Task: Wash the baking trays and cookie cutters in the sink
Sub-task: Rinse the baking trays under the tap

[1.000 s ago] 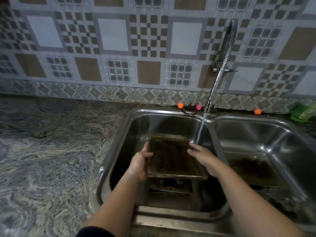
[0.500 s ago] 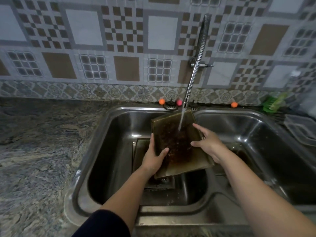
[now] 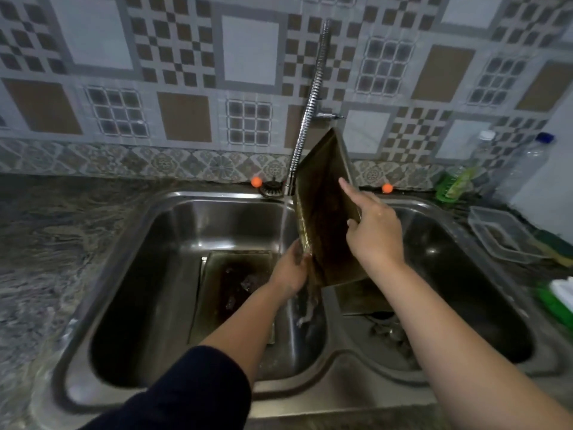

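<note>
Tray (image 3: 325,218) now upright; two hands.

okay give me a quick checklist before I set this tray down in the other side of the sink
1. Both hands hold the baking tray: ok, left hand grips its lower edge, right hand its right edge.
2. Tray tipped up to drain: ok, dirty water runs off its lower corner.
3. Tray looks clean: not ok, still dark brown.
4. Right basin free: not ok, another tray lies there.
5. Faucet off: not ok, water runs.
6. Cookie cutters located: cannot tell.
</note>
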Demonstrator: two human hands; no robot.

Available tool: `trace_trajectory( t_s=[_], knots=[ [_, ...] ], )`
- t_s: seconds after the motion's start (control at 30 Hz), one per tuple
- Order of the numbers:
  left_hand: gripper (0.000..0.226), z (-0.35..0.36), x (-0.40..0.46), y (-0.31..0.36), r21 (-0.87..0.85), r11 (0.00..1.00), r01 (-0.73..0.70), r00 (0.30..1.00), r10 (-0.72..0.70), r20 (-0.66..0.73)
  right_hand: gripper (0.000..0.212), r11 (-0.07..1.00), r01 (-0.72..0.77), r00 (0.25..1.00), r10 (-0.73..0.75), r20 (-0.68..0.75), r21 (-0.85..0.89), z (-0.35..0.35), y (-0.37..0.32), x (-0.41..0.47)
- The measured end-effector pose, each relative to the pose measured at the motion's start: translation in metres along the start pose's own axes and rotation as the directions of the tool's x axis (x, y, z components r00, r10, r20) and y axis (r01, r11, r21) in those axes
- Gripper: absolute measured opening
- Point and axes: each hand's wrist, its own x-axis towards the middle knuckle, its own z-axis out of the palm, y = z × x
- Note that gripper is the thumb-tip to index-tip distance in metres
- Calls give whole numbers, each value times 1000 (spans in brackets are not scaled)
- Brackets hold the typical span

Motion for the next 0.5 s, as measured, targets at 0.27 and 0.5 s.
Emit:
trace_trajectory(
  t_s=[0.27, 0.5],
  knots=[
    [56, 47, 21, 10, 397, 916, -57, 998, 52, 23, 72, 909, -286, 926, 344, -157, 303, -8, 84, 17],
    [65, 73, 30, 2, 705, 708, -25, 1000, 31, 4, 75, 489, -639, 596, 803, -19, 595, 41, 175, -3]
  ],
)
